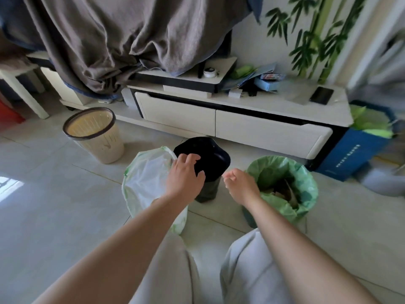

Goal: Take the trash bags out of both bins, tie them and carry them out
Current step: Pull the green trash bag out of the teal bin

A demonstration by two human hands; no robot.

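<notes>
Black bag (203,159) | glossy, upright | left hand (185,175) fingers spread on it

left hand (184,175) spread on black bag (210,159); right hand (240,185) fisted beside green-lined bin (285,185).

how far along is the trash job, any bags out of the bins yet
Partly done, it seems. The beige bin stands unlined, and a white bag sits loose on the floor, untied. The left hand rests on a black bag; the right hand is curled, holding nothing visible. The green bag remains in its bin. Tying and carrying out remain.
</notes>
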